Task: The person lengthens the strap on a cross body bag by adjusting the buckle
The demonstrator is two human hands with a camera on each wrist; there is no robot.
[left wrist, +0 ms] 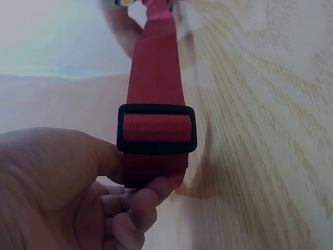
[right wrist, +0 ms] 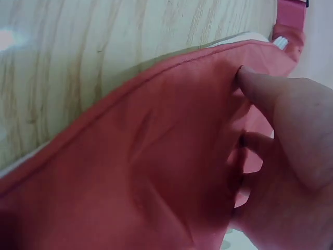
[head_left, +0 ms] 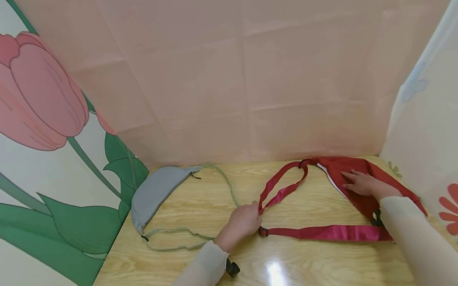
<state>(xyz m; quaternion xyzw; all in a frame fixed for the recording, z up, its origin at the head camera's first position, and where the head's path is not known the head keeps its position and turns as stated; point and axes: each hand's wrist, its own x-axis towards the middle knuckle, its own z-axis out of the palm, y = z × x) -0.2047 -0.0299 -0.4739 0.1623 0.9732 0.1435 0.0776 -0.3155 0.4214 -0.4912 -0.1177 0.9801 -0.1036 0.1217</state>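
Observation:
On the right of the head view lies a red waist bag [head_left: 336,167] with a pale zip edge. My right hand [head_left: 362,183] rests on it with fingers spread; in the right wrist view the fingertips press into the red fabric. A long red strap [head_left: 332,232] runs from the bag toward the middle of the table. There my left hand [head_left: 245,218] pinches the strap's end between thumb and fingers. Seen from the left wrist, a black slider buckle [left wrist: 120,130] sits on the strap just beyond those fingers.
A grey waist bag [head_left: 157,192] lies at the left of the wooden table [head_left: 297,262], its pale green strap [head_left: 229,184] curving behind and under my left arm. A black clip [head_left: 233,270] shows beside my left sleeve. A pink sheet [head_left: 214,91] hangs behind the table.

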